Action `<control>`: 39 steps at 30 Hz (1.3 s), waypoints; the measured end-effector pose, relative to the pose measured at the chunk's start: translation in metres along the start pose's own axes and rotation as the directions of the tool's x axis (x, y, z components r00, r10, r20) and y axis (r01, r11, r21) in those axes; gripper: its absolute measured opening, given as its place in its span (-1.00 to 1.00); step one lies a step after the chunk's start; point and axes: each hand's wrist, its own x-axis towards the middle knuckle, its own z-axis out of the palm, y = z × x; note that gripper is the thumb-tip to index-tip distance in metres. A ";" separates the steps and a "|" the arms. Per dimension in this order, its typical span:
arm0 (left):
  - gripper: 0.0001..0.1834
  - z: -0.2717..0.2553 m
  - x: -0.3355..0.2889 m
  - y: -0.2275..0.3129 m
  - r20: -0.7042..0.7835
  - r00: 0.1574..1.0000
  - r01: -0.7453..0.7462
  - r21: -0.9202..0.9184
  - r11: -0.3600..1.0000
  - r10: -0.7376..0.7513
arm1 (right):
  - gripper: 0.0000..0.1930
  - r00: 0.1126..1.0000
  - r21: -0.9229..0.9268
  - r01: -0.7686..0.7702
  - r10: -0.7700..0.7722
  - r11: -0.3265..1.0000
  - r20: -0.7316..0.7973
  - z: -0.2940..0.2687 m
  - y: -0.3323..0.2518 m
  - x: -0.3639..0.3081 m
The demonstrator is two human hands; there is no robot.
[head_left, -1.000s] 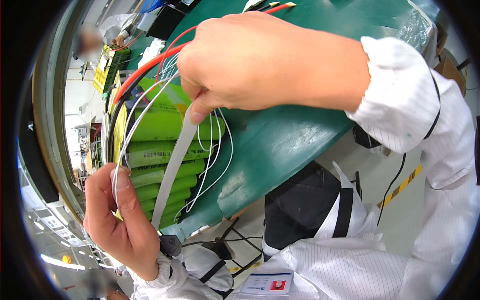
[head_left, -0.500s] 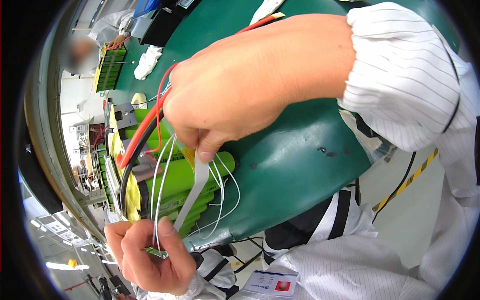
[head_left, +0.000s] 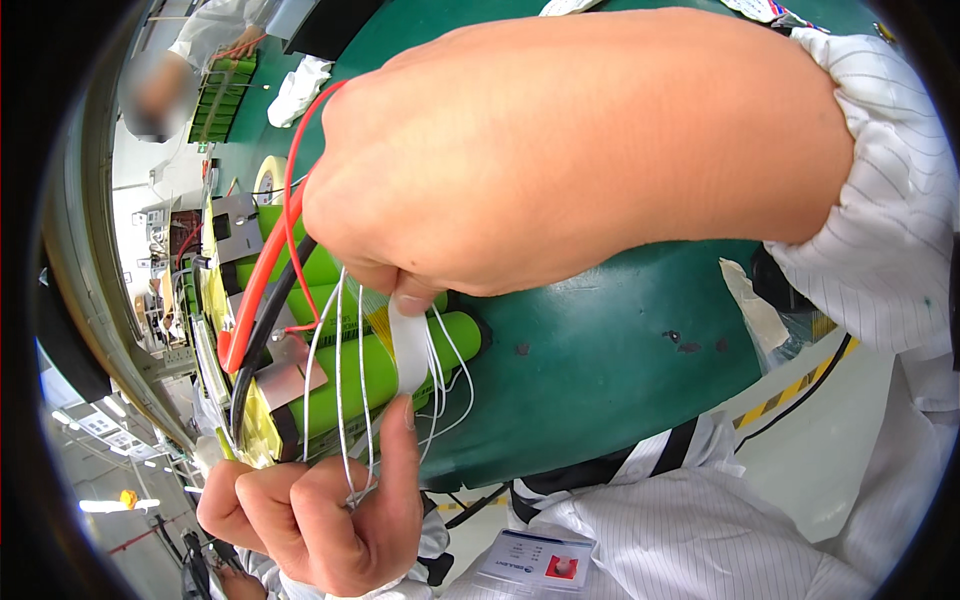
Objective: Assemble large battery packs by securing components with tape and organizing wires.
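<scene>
My right hand reaches over a pack of green cylindrical battery cells, its thumb pressing a strip of white tape against the fingers. The strip lies across the side of the cells beside yellowish film. Below, my left hand has curled fingers around several thin white wires, its index fingertip touching the tape's lower end. A thick red cable and a black cable bend over the pack's end near my right hand. That hand hides the pack's far part.
The green tabletop carries a roll of tape and a white cloth or glove. At far left another person's hand rests by a second green battery pack. An ID badge hangs at my front.
The white strip's loose lower length has gone from hanging down to lying against the cells. My left index finger has straightened up to its end; my right forearm now spans more of the view.
</scene>
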 end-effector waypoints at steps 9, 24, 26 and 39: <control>-0.54 0.005 0.000 0.004 -0.063 0.997 0.041 0.041 0.998 -0.038 | -0.86 0.990 -0.079 -0.029 0.018 0.996 -0.137 -0.004 -0.010 -0.019; -0.58 0.012 0.001 0.015 -0.107 0.992 0.061 0.014 0.998 -0.059 | -0.93 0.929 -0.033 -0.049 0.034 0.998 -0.368 0.008 -0.010 -0.032; -0.63 0.018 -0.003 0.013 -0.120 0.991 0.063 -0.015 0.998 -0.064 | -0.93 0.926 -0.019 -0.069 0.057 0.997 -0.372 0.012 -0.010 -0.035; -0.60 0.010 0.002 0.008 -0.079 0.981 0.179 -0.012 0.984 -0.180 | -0.92 0.927 -0.034 -0.120 0.100 0.992 -0.360 0.025 -0.020 -0.027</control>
